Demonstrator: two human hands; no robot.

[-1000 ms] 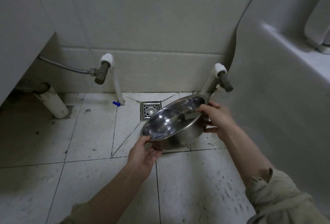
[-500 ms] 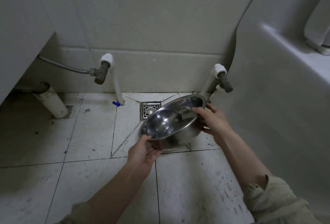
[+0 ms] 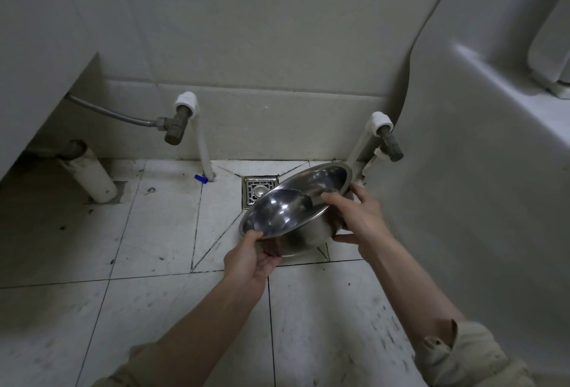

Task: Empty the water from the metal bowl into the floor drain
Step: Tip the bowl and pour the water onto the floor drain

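A shiny metal bowl [image 3: 287,212] hangs above the tiled floor, tilted with its left rim low and its right rim high. Water pools in its lower left part. My left hand [image 3: 251,258] grips the near lower rim, thumb over the edge and fingers under the base. My right hand [image 3: 354,217] holds the right rim, thumb inside and fingers spread along the outer wall. The square metal floor drain [image 3: 257,190] lies just behind the bowl's left side, and the rim covers part of it.
Two white pipes with valves rise from the floor, one to the left [image 3: 185,121] and one to the right [image 3: 384,136] of the drain. A thick drain pipe [image 3: 89,176] slants at far left. A large white fixture [image 3: 478,155] fills the right side. A small blue cap [image 3: 200,179] lies on the tiles.
The bowl has tilted further to the left and shifted slightly left toward the drain. Both hands moved with it, keeping their hold.
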